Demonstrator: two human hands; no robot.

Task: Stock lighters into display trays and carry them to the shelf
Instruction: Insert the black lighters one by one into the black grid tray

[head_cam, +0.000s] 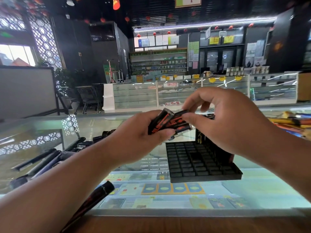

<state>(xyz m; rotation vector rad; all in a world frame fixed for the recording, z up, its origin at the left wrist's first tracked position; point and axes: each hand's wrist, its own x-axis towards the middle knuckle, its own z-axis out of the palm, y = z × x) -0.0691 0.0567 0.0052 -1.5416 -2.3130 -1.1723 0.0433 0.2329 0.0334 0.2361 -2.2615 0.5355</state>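
Our left hand (139, 132) grips black lighters (161, 122); our right hand (232, 120) pinches one, above the display tray (193, 163) near the front edge of the glass counter (269, 185).

1 view only: head cam, wide-angle, facing forward and slightly down across the glass table (50, 132), close over it; shop shelves (159, 62) far behind.

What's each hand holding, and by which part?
Left hand grips a bunch of black-and-red lighters around their lower halves. Right hand pinches one lighter of that bunch near its upper end.
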